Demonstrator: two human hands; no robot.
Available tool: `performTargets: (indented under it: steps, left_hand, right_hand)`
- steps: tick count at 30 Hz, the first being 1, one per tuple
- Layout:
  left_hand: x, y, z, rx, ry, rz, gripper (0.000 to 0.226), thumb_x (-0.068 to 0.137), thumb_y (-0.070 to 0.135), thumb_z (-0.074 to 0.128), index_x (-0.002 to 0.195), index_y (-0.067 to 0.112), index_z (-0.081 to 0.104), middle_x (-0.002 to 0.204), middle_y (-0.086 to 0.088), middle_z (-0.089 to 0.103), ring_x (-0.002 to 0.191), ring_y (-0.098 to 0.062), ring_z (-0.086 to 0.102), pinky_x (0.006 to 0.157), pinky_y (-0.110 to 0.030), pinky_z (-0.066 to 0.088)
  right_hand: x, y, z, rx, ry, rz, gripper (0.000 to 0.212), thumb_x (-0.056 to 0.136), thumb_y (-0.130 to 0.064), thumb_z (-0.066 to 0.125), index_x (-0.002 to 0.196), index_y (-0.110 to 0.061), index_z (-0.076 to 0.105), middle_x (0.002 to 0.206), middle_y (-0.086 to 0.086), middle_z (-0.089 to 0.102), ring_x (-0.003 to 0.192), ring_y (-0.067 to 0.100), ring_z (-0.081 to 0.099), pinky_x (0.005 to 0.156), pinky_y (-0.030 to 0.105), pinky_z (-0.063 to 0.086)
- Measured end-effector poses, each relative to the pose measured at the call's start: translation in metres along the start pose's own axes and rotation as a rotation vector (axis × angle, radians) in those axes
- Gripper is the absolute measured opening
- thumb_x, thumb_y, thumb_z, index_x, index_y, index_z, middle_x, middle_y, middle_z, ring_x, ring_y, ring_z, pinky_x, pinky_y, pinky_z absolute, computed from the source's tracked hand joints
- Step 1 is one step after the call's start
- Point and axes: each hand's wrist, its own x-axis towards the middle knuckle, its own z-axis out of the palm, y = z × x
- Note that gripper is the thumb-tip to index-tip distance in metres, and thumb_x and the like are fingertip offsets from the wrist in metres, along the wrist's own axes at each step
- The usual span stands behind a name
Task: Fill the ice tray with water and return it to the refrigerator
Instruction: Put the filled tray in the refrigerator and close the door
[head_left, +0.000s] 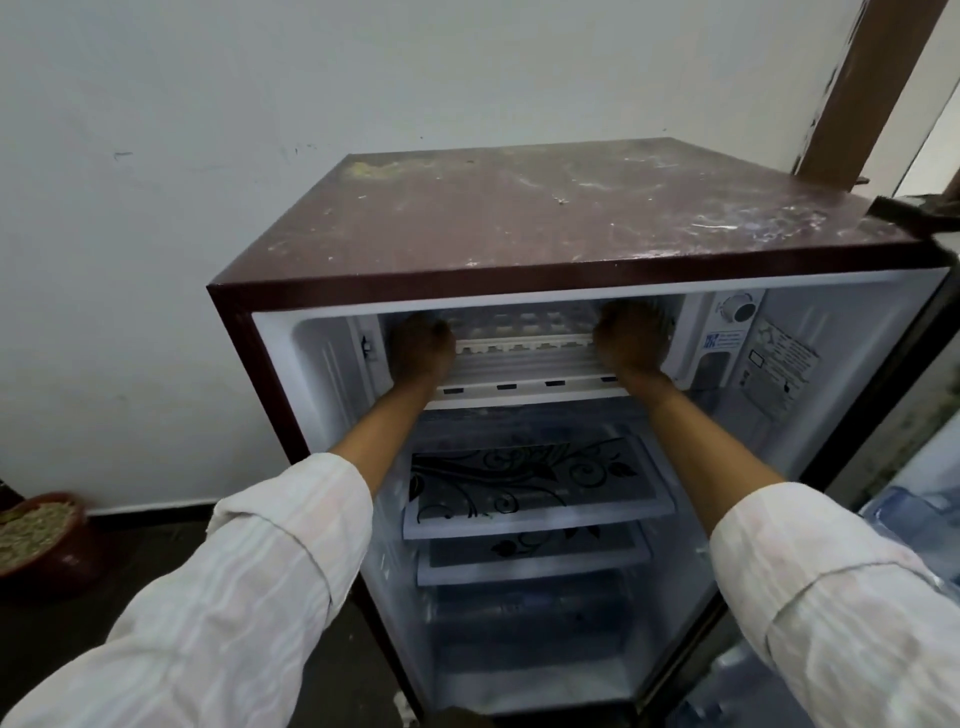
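A small maroon refrigerator (519, 270) stands open in front of me. Both my arms reach into its top freezer compartment. A clear white ice tray (524, 332) lies level inside that compartment, its cube cells visible between my hands. My left hand (421, 345) grips the tray's left end and my right hand (631, 340) grips its right end. The fingertips of both hands are hidden behind the tray and in the shadow of the compartment. Whether the cells hold water cannot be told.
Below the freezer are two glass shelves with black floral print (530, 483) and a bare lower bin. The thermostat dial (740, 309) sits at the upper right wall. The open door (904, 499) is at the right. A bowl of grain (36, 535) rests on the floor at left.
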Motion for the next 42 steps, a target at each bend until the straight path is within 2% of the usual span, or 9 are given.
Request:
performTargets:
  steps: [2, 4, 7, 9, 14, 23, 34, 39, 42]
  left_hand:
    - [-0.015, 0.005, -0.006, 0.128, -0.086, 0.094, 0.032, 0.105, 0.019, 0.040, 0.120, 0.000, 0.061, 0.107, -0.022, 0.069, 0.089, -0.031, 0.064, 0.069, -0.029, 0.038]
    - [-0.032, 0.004, -0.010, 0.163, -0.213, 0.151, 0.045, 0.107, 0.024, 0.039, 0.146, 0.002, 0.041, 0.128, -0.025, 0.062, 0.109, -0.035, 0.062, 0.082, -0.033, 0.046]
    - [-0.061, 0.000, -0.014, 0.312, -0.313, 0.204, 0.058, 0.108, 0.029, 0.036, 0.157, 0.003, 0.021, 0.160, -0.019, 0.031, 0.147, -0.034, 0.031, 0.116, -0.040, 0.033]
    - [-0.083, -0.001, -0.016, 0.377, -0.308, 0.255, 0.059, 0.107, 0.031, 0.036, 0.158, 0.004, 0.019, 0.165, -0.015, 0.020, 0.153, -0.031, 0.018, 0.122, -0.039, 0.022]
    - [-0.142, -0.007, -0.024, 0.416, -0.194, 0.474, 0.052, 0.102, 0.025, 0.050, 0.147, 0.001, 0.043, 0.156, -0.019, 0.039, 0.147, -0.035, 0.034, 0.117, -0.050, 0.036]
    - [-0.255, -0.020, -0.020, 0.259, -0.328, 0.623, 0.055, 0.102, 0.033, 0.036, 0.148, 0.004, 0.045, 0.157, -0.015, 0.039, 0.148, -0.032, 0.032, 0.115, -0.053, 0.037]
    - [-0.407, -0.022, -0.026, 0.064, -0.606, 0.830, 0.053, 0.104, 0.034, 0.036, 0.152, 0.014, 0.040, 0.160, -0.008, 0.035, 0.150, -0.025, 0.027, 0.120, -0.049, 0.029]
    - [-0.459, -0.003, -0.020, -0.029, -0.737, 0.946, 0.052, 0.102, 0.032, 0.040, 0.151, 0.014, 0.040, 0.158, -0.010, 0.039, 0.148, -0.027, 0.032, 0.118, -0.052, 0.033]
    - [-0.487, 0.016, -0.016, -0.087, -0.802, 1.030, 0.051, 0.103, 0.031, 0.040, 0.152, 0.015, 0.040, 0.159, -0.009, 0.038, 0.149, -0.026, 0.032, 0.118, -0.051, 0.033]
  right_hand:
    - [-0.013, -0.003, -0.001, 0.060, 0.008, -0.053, 0.020, 0.085, 0.007, 0.045, 0.085, 0.007, 0.065, 0.080, 0.020, 0.062, 0.078, 0.030, 0.059, 0.065, 0.022, 0.041]
    - [-0.029, -0.007, -0.002, 0.106, -0.023, -0.043, 0.026, 0.084, 0.006, 0.044, 0.100, 0.006, 0.064, 0.099, 0.023, 0.063, 0.097, 0.035, 0.058, 0.083, 0.032, 0.045]
    - [-0.062, -0.015, -0.008, 0.101, -0.077, -0.070, 0.032, 0.091, 0.002, 0.045, 0.120, 0.002, 0.058, 0.125, 0.021, 0.053, 0.120, 0.032, 0.045, 0.103, 0.030, 0.032]
    - [-0.085, -0.017, -0.015, 0.081, -0.107, -0.129, 0.035, 0.094, -0.001, 0.046, 0.128, 0.000, 0.055, 0.135, 0.021, 0.046, 0.129, 0.033, 0.037, 0.108, 0.029, 0.028]
    - [-0.142, -0.016, -0.030, 0.024, -0.112, -0.238, 0.042, 0.090, -0.002, 0.057, 0.131, 0.003, 0.052, 0.138, 0.023, 0.047, 0.130, 0.036, 0.042, 0.108, 0.043, 0.041]
    - [-0.276, 0.012, -0.056, -0.140, -0.278, -0.236, 0.061, 0.096, -0.023, 0.058, 0.147, 0.000, 0.034, 0.154, 0.018, 0.032, 0.145, 0.031, 0.026, 0.114, 0.041, 0.028]
    - [-0.456, 0.029, -0.132, -0.214, -0.209, 0.063, 0.062, 0.093, -0.016, 0.048, 0.151, -0.003, 0.027, 0.157, 0.016, 0.026, 0.148, 0.027, 0.019, 0.118, 0.043, 0.025]
    - [-0.522, 0.038, -0.177, -0.269, -0.151, 0.255, 0.066, 0.094, -0.028, 0.040, 0.154, -0.014, 0.016, 0.160, 0.013, 0.021, 0.149, 0.024, 0.013, 0.119, 0.046, 0.023]
    - [-0.554, 0.047, -0.204, -0.326, -0.095, 0.356, 0.062, 0.095, -0.025, 0.044, 0.152, -0.007, 0.026, 0.158, 0.016, 0.025, 0.148, 0.028, 0.019, 0.117, 0.046, 0.028]
